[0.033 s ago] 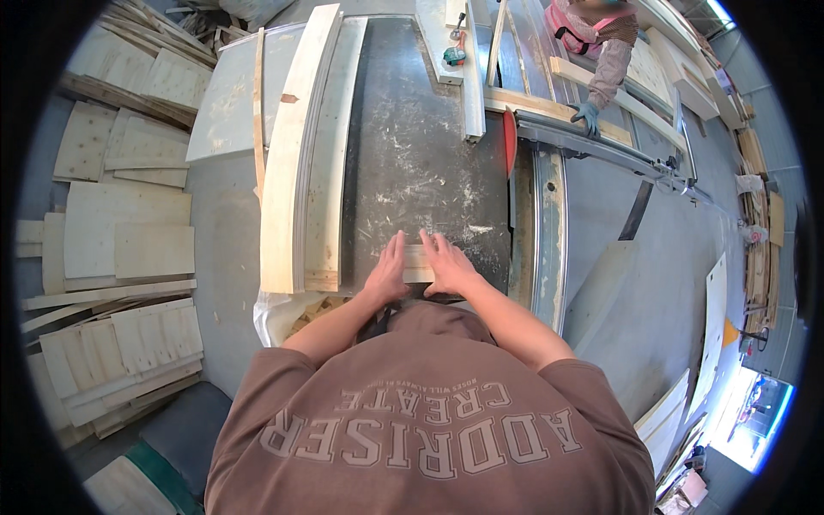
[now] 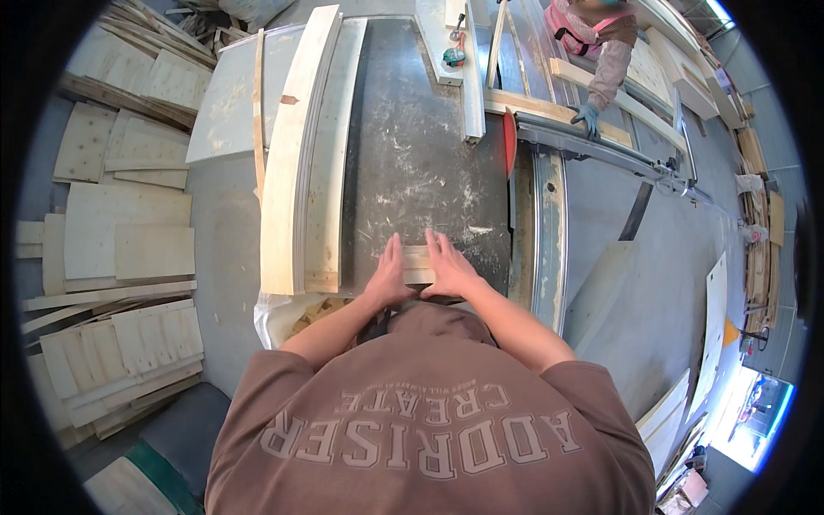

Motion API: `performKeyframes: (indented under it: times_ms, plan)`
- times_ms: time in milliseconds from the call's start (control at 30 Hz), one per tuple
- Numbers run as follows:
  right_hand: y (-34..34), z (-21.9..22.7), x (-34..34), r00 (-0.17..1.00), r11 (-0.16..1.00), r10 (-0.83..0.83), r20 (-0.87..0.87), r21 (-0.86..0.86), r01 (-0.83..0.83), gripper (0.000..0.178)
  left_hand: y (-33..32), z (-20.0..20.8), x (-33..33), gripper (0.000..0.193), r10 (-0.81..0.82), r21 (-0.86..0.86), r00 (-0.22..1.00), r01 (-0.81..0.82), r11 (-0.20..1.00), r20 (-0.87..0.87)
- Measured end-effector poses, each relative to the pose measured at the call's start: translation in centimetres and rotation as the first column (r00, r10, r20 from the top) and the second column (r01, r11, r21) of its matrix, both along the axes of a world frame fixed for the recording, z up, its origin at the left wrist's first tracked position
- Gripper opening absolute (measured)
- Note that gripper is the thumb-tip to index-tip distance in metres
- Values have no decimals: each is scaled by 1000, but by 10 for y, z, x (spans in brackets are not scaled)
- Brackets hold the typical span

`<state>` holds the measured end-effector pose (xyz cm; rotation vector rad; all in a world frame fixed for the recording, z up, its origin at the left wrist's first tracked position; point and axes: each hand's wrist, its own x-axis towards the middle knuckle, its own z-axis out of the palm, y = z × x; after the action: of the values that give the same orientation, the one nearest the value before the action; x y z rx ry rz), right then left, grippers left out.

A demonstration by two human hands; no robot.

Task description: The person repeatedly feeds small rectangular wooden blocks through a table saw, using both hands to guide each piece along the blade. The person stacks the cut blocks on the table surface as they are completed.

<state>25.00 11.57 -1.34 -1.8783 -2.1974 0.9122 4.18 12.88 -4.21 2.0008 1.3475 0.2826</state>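
Short pale wood strips (image 2: 418, 265) lie side by side at the near edge of the dark saw table (image 2: 412, 172). My left hand (image 2: 390, 275) stands at their left end, fingers stretched forward and thumb toward the near side. At the right end is my right hand (image 2: 449, 270), its fingers also straight and slightly spread. Both palms face each other across the strips and appear to touch their ends, though the contact itself is hidden. Neither hand wraps around the wood.
Long boards (image 2: 296, 163) are stacked left of my hands. A red blade guard (image 2: 510, 144) stands at the table's right, beside a metal fence (image 2: 474, 94). Across the table, a co-worker's gloved hand (image 2: 586, 118) rests on a wooden beam (image 2: 536, 106). Plywood pieces (image 2: 129, 227) lie at far left.
My fingertips have moved slightly farther apart, the left ones a little leftward and the right ones a little rightward. The strips and the co-worker's hand look the same.
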Motion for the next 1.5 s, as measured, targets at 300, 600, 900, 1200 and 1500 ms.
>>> performKeyframes:
  times_ms: [300,600,900,1200,1500]
  plan:
    - [-21,-68,-25,328,784,-621,-712,-557,274,60,-1,-18,4,84,399,-630,870,-142,764,289]
    - [-8,-75,-3,554,780,-623,-553,-384,494,59,6,-15,2,81,393,-556,911,-262,789,128]
    - [84,1,70,902,997,-77,425,58,58,51,-6,-31,-23,91,625,-481,771,-507,716,118]
    - [164,-71,149,636,973,24,772,127,-190,63,-21,-24,-34,89,675,-523,725,-526,670,135]
    - [92,50,52,930,984,148,337,43,-173,95,-16,-33,-28,86,692,-605,688,-461,649,218]
